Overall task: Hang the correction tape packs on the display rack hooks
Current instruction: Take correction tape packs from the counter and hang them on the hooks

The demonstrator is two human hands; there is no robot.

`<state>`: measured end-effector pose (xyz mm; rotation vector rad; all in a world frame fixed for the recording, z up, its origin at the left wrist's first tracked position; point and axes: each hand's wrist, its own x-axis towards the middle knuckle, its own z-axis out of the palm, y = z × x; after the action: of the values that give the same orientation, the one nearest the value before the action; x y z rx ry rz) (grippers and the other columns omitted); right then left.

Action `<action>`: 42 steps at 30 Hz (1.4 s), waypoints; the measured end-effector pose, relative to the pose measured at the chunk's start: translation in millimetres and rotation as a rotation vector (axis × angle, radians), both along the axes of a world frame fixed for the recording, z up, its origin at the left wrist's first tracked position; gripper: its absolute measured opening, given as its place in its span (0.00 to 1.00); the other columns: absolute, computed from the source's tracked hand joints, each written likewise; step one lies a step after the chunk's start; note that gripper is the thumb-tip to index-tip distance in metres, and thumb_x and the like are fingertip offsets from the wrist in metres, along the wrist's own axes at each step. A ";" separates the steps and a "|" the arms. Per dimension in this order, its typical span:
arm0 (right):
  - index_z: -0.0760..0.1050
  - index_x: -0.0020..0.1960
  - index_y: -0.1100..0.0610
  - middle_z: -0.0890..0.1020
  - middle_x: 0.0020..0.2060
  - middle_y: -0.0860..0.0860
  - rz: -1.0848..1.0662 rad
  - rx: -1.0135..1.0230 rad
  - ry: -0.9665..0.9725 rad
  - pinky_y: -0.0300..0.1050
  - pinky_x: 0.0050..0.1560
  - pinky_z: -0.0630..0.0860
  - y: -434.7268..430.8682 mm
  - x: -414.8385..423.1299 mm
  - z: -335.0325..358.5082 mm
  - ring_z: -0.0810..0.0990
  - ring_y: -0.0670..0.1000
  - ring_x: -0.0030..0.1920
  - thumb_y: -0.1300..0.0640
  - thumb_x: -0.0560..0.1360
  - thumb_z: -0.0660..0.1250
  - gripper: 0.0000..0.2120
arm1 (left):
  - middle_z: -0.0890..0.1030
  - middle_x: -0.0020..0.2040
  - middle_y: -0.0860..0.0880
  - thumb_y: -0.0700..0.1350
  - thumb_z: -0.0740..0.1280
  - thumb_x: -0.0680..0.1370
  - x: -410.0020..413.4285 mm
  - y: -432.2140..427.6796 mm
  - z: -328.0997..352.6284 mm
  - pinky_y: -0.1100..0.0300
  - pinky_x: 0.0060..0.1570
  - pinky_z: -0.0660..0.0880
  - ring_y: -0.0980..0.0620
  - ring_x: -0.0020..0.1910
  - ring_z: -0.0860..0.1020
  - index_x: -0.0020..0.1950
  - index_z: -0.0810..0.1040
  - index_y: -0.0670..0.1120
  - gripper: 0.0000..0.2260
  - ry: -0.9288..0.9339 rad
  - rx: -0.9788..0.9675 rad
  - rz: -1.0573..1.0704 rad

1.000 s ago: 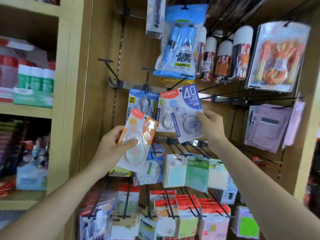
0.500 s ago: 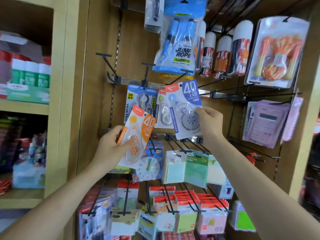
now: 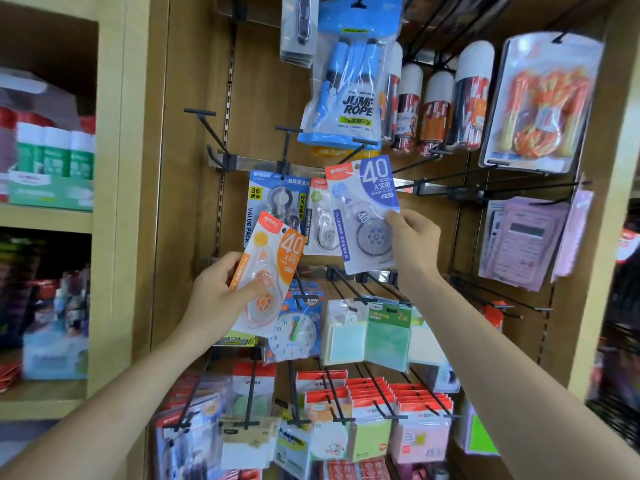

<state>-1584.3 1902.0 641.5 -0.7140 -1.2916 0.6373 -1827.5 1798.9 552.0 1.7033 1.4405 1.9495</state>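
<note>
Two packs hung, two in my hands, neither on a hook yet.

My right hand (image 3: 414, 242) has its grip closed on the right edge of the blue pack (image 3: 365, 213), lifted so its top sits just beside the tip of the middle hook (image 3: 360, 147); I judge it is about to be threaded. My left hand (image 3: 221, 292) grips the orange pack (image 3: 268, 271), thumb across its front, held lower and nearer, waiting. Behind them the value pack (image 3: 268, 199) and a small green pack (image 3: 322, 220) already hang from the rail. The far-left hook (image 3: 207, 128) is bare.
</note>
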 end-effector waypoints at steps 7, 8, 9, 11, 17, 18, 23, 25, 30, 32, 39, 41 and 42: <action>0.78 0.45 0.62 0.84 0.35 0.48 -0.045 -0.083 -0.019 0.52 0.41 0.81 3.4 -4.2 -21.2 0.85 0.55 0.43 0.55 0.77 0.67 0.10 | 0.86 0.48 0.52 0.43 0.75 0.76 0.6 -1.4 -0.6 0.42 0.50 0.82 0.51 0.46 0.85 0.52 0.80 0.51 0.08 -0.008 0.010 0.022; 0.77 0.43 0.62 0.83 0.34 0.48 -0.043 -0.078 -0.013 0.51 0.41 0.80 3.6 -3.9 -25.8 0.85 0.56 0.43 0.55 0.77 0.67 0.10 | 0.86 0.48 0.52 0.43 0.75 0.76 1.0 -1.3 -0.5 0.43 0.49 0.82 0.52 0.46 0.85 0.52 0.80 0.52 0.08 -0.008 0.007 0.025; 0.77 0.41 0.60 0.83 0.33 0.47 -0.034 -0.068 -0.003 0.49 0.40 0.79 3.0 -3.6 -28.6 0.85 0.55 0.43 0.54 0.77 0.67 0.10 | 0.86 0.48 0.53 0.43 0.75 0.76 1.5 -1.3 -0.4 0.45 0.49 0.83 0.52 0.46 0.85 0.52 0.80 0.52 0.08 -0.007 0.005 0.025; 0.76 0.38 0.54 0.83 0.33 0.45 -0.004 -0.041 0.021 0.43 0.37 0.78 0.2 -3.5 -27.4 0.85 0.48 0.39 0.53 0.78 0.68 0.10 | 0.86 0.47 0.54 0.43 0.74 0.76 2.0 -0.8 -0.5 0.48 0.48 0.83 0.54 0.46 0.85 0.52 0.80 0.52 0.08 -0.009 0.009 0.025; 0.76 0.40 0.51 0.84 0.37 0.44 0.035 0.007 0.056 0.37 0.34 0.79 -4.1 -7.9 -6.8 0.85 0.43 0.39 0.52 0.78 0.67 0.09 | 0.86 0.48 0.54 0.43 0.74 0.76 2.0 0.0 -1.1 0.52 0.47 0.83 0.55 0.47 0.85 0.53 0.80 0.52 0.08 -0.034 0.006 0.006; 0.76 0.41 0.51 0.84 0.38 0.44 0.036 0.005 0.055 0.36 0.33 0.78 -3.3 -8.5 -5.6 0.85 0.42 0.38 0.51 0.78 0.68 0.08 | 0.86 0.49 0.54 0.43 0.74 0.76 1.9 -0.2 -1.2 0.51 0.47 0.82 0.54 0.47 0.85 0.53 0.80 0.52 0.08 -0.035 0.004 0.004; 0.76 0.44 0.49 0.84 0.41 0.43 0.048 -0.034 0.066 0.36 0.34 0.76 -0.8 -10.2 -5.2 0.85 0.43 0.39 0.48 0.78 0.68 0.07 | 0.86 0.49 0.54 0.43 0.74 0.76 2.4 -0.4 -1.0 0.51 0.47 0.83 0.55 0.47 0.85 0.53 0.80 0.53 0.08 -0.039 0.002 0.008; 0.76 0.43 0.50 0.84 0.39 0.43 0.079 -0.047 0.095 0.35 0.32 0.76 -1.8 -10.4 -4.1 0.84 0.40 0.36 0.50 0.78 0.69 0.07 | 0.86 0.49 0.53 0.44 0.74 0.76 2.8 -0.3 -0.8 0.50 0.47 0.83 0.54 0.47 0.85 0.53 0.80 0.53 0.08 -0.032 0.001 0.016; 0.76 0.43 0.53 0.83 0.37 0.45 0.107 -0.101 0.116 0.36 0.31 0.73 -2.0 -8.7 0.8 0.82 0.42 0.32 0.52 0.78 0.69 0.06 | 0.86 0.49 0.53 0.44 0.74 0.77 1.8 0.1 -0.9 0.48 0.48 0.83 0.54 0.47 0.85 0.53 0.79 0.53 0.08 -0.014 0.000 0.029; 0.76 0.42 0.52 0.83 0.37 0.45 0.096 -0.101 0.086 0.37 0.32 0.74 0.5 -8.7 -0.3 0.83 0.43 0.34 0.51 0.78 0.69 0.07 | 0.86 0.48 0.54 0.44 0.74 0.76 1.0 0.4 -1.3 0.47 0.48 0.83 0.54 0.46 0.85 0.52 0.80 0.53 0.07 -0.016 0.005 0.027; 0.73 0.54 0.51 0.83 0.52 0.51 -0.148 -0.003 -0.245 0.55 0.51 0.82 18.8 -12.1 4.5 0.82 0.51 0.49 0.49 0.79 0.65 0.08 | 0.86 0.47 0.54 0.43 0.74 0.76 1.6 0.6 -1.5 0.50 0.47 0.83 0.55 0.46 0.85 0.52 0.80 0.51 0.07 -0.017 0.018 0.020; 0.69 0.65 0.52 0.77 0.61 0.52 -0.323 0.129 -0.381 0.55 0.56 0.78 22.8 -13.3 1.8 0.78 0.52 0.58 0.46 0.77 0.67 0.20 | 0.86 0.47 0.53 0.43 0.74 0.76 2.0 1.0 -1.6 0.50 0.48 0.83 0.55 0.46 0.85 0.54 0.80 0.50 0.08 -0.014 0.018 0.026; 0.68 0.68 0.52 0.74 0.63 0.52 -0.432 0.257 -0.440 0.54 0.57 0.76 23.0 -14.5 -0.1 0.75 0.53 0.61 0.46 0.77 0.68 0.23 | 0.86 0.48 0.52 0.43 0.74 0.76 2.1 1.5 -1.8 0.49 0.49 0.83 0.55 0.46 0.85 0.54 0.80 0.49 0.08 -0.012 0.019 0.031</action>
<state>-1598.8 1925.0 641.4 -0.9128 -1.5205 -0.0451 -1825.4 1800.4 550.2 1.6840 1.4571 1.9926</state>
